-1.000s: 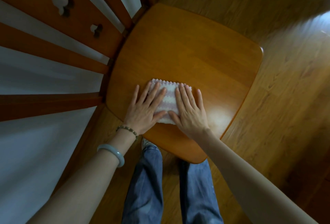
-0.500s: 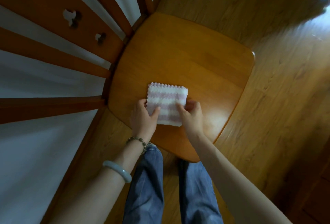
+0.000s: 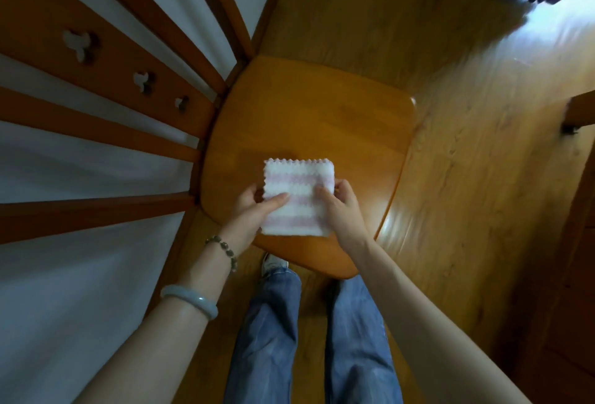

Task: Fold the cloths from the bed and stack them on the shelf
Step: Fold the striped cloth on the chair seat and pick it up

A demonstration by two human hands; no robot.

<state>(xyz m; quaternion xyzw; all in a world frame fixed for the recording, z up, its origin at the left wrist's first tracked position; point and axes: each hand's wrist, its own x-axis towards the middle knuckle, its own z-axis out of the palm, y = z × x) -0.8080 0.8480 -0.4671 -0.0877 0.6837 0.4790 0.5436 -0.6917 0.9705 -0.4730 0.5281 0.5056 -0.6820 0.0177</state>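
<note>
The person has bare forearms, a dark beaded bracelet (image 3: pixel 225 250) just behind the left hand (image 3: pixel 252 215), a smooth pale-green bangle (image 3: pixel 190 300) farther up the arm from that hand, faded blue jeans (image 3: pixel 270 339) and a white shoe (image 3: pixel 273 263).

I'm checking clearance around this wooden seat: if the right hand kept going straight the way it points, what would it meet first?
The right hand grips the cloth, so that comes first. Beyond it lies the bare wooden seat, then probably the wooden slats, though the hand's height is unclear.
</note>
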